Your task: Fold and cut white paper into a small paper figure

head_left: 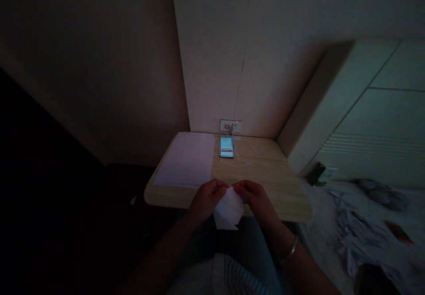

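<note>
A folded piece of white paper [229, 208] is held up between my two hands, over the near edge of the wooden table. My left hand [208, 197] pinches its upper left edge. On the other side, my right hand [251, 195] grips the upper right edge, its fingertips close to those of the left. The paper's lower end hangs above my lap and has a pointed flap at the bottom right. Dim light hides the finer creases.
A stack of white paper [187, 157] lies on the table's left side. Beside it rests a lit phone [226, 147], below a wall socket [231, 126] with a plug and cable. Thin paper strips are near the phone. To the right, a bed [318, 233] carries scattered papers.
</note>
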The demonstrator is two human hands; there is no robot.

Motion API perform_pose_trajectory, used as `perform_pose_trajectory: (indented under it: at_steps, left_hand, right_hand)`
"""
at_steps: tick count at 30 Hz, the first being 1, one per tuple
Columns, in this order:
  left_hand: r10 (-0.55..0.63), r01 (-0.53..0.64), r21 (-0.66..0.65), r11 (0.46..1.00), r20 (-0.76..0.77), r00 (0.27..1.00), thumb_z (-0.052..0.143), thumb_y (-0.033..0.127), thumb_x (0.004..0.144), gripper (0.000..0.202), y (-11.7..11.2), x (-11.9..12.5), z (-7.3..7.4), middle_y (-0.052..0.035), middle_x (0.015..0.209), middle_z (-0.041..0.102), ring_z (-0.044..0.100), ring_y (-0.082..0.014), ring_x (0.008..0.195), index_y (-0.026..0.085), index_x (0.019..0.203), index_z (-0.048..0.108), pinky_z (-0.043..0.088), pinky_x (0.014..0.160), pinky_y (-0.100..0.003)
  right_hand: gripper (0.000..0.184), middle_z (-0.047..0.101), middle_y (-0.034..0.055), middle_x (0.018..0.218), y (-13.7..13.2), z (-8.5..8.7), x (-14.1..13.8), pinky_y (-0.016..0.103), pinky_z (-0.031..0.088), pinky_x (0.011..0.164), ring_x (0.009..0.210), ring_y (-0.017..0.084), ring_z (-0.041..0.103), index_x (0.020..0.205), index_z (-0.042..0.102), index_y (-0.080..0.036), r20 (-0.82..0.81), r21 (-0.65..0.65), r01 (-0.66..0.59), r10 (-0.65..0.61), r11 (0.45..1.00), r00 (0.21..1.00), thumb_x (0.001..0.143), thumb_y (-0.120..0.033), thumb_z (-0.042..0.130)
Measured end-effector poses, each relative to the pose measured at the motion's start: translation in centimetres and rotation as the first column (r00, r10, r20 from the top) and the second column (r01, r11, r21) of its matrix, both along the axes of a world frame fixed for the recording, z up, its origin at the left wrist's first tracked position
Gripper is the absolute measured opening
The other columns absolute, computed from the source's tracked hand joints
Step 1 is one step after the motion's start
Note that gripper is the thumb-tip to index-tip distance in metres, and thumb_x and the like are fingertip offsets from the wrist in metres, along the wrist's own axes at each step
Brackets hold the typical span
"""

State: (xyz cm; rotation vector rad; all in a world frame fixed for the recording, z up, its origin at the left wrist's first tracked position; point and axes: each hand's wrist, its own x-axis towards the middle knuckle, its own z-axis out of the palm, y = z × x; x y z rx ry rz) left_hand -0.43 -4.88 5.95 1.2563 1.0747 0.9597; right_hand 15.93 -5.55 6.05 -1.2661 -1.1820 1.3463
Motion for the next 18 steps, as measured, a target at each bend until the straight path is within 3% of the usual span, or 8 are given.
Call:
perform_pose_trajectory:
  at_steps: [7,11,18]
  left_hand:
    - [0.008,-0.008,-0.008,1.0,0.018,1.0,0.062,0.033,0.071,0.022,-0.3,0.3,-0.1,-0.0024,0.072,0.066,0.056,-0.0133,0.064,0.013,0.081,0.064,0.039,0.06,-0.023]
    - [0.119,-0.117,-0.027,0.993,0.064,0.991,0.063,0.034,0.071,0.021,-0.4,0.5,-0.3,-0.0016,0.069,0.065,0.055,-0.0125,0.063,0.014,0.077,0.063,0.039,0.059,-0.022]
    - [0.264,-0.26,-0.044,0.965,0.179,0.948,0.062,0.037,0.073,0.024,-1.1,1.3,-1.2,-0.0006,0.072,0.062,0.052,-0.0111,0.064,0.014,0.08,0.061,0.038,0.059,-0.021]
  right_hand:
    - [0.025,0.063,0.0012,0.067,-0.1,0.6,-0.1,0.025,0.037,0.056,0.06,0.013,0.051,0.076,0.067,-0.015,0.007,0.004,-0.015,0.015,1.0,1.0,0.066,-0.037,0.069]
    - [0.029,0.062,0.0002,0.068,-0.3,0.6,-0.4,0.024,0.037,0.053,0.058,0.012,0.05,0.081,0.064,-0.017,-0.08,-0.022,0.037,-0.038,0.999,0.996,0.065,-0.039,0.071]
    - [0.027,0.056,-0.0018,0.059,-0.7,0.0,-0.6,0.023,0.033,0.049,0.052,0.01,0.046,0.069,0.059,-0.017,-0.11,-0.057,0.086,-0.092,0.995,0.99,0.062,-0.038,0.074]
